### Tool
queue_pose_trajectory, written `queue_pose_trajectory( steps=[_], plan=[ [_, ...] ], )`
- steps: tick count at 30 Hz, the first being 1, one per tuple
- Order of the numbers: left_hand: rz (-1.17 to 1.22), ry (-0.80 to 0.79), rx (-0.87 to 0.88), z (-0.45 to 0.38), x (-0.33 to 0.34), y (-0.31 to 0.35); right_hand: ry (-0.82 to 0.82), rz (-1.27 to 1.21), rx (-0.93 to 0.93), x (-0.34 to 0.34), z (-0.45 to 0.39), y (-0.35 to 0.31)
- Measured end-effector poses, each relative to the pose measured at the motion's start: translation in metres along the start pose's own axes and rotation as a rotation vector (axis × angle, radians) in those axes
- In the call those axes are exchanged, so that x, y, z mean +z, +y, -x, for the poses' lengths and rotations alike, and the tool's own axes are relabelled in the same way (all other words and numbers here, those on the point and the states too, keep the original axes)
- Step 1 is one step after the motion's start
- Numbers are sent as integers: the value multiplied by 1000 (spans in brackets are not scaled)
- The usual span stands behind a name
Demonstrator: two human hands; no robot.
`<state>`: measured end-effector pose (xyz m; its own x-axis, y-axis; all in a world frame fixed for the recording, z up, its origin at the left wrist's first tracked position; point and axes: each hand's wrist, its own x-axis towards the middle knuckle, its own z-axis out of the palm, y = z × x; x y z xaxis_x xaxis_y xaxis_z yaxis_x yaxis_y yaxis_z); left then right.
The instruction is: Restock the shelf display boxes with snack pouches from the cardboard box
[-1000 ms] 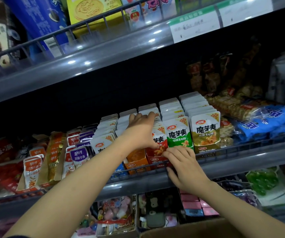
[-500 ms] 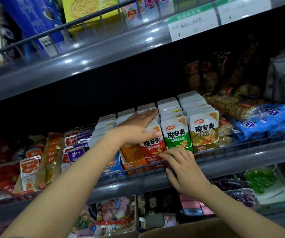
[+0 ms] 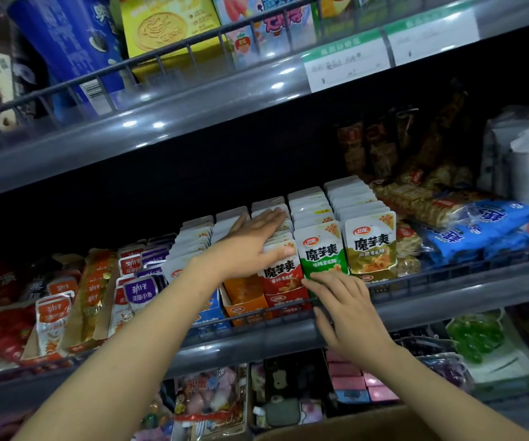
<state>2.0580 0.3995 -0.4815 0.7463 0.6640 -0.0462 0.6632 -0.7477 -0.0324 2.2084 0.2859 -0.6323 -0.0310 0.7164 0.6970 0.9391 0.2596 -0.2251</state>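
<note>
There is only one view, from a camera on the person's head. It looks forward and a little upward at the middle shelf (image 3: 288, 338), from close, at arm's reach. The upper shelf (image 3: 161, 122) is seen from below and the picture is tilted. The wide lens bends the edges.

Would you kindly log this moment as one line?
left hand flat on red pouch row | right hand fingers touching green pouch | restocking

Two hands (image 3: 250, 240), two price tags (image 3: 346, 63)
</note>
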Motion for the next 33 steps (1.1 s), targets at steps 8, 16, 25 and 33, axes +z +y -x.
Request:
queue_pose_trajectory(
  steps=[8, 16, 25, 33],
  plan=[
    [-4, 109, 64, -21, -12, 43, 70, 257, -3, -19, 6, 23],
    [-158, 23, -64, -57, -9, 66, -18, 480, -105, -17, 15, 51],
    [-175, -34, -96, -66, -6, 70, 41, 428, -118, -6, 23, 58],
    [-195, 90, -98, -64, -3, 70, 64, 336, -63, -3, 23, 53]
  ],
)
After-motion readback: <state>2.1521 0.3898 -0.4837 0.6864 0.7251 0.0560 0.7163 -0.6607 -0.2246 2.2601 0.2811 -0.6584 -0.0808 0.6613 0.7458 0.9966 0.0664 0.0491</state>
